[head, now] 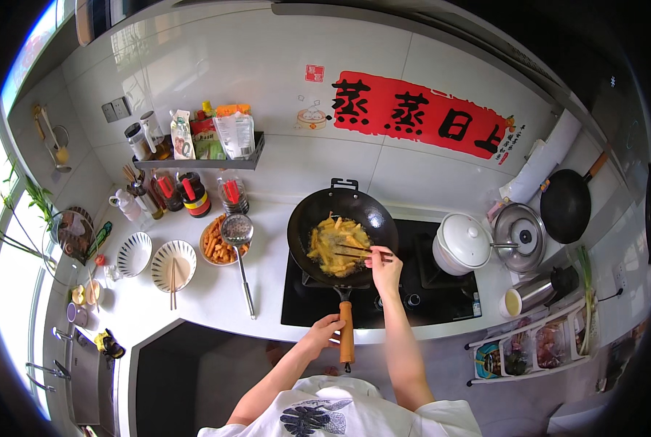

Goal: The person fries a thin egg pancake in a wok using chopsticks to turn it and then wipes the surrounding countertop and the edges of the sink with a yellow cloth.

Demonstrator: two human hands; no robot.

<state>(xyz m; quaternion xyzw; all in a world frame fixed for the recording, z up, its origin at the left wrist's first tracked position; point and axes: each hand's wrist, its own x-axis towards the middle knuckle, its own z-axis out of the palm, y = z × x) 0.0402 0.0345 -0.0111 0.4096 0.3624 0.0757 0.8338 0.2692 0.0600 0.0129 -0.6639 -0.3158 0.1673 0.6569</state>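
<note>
My left hand (324, 334) grips the wooden handle (347, 338) of a black wok (303, 218), which sits over the left burner of a black gas hob (306, 308). Bubbling oil in the wok surrounds many yellow battered strips of food (336, 240). In my right hand (385, 270) is a pair of dark chopsticks (353, 251), their tips among the strips. Left of the wok stands a plate of browned fried pieces (219, 243). A metal skimmer (237, 229) rests across that plate, its handle reaching down onto the white counter.
Two striped bowls (134, 254) stand on the left, one with wooden chopsticks (173, 278) across it. A lidded white pot (462, 243) occupies the right burner. Oil and sauce jars (193, 194) line the wall under a shelf (200, 162). A storage cart (533, 349) is at lower right.
</note>
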